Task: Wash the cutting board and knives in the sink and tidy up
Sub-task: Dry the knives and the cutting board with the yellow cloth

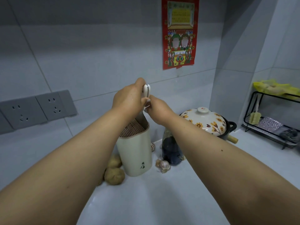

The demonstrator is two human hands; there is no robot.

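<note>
Left hand (pixel 128 98) gripping white-handled steel knife (pixel 146 90) | right hand (pixel 156 108) pinching, steadying handle | blade entering cream plastic knife block (pixel 135 153) slots for storage | on white counter (pixel 146 200).

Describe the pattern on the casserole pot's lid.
Yellow flowers with dark leaves on a white lid, head view.

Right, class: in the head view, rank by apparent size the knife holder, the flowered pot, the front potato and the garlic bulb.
1. knife holder
2. flowered pot, partly hidden and farther back, so unsure against the holder
3. front potato
4. garlic bulb
</note>
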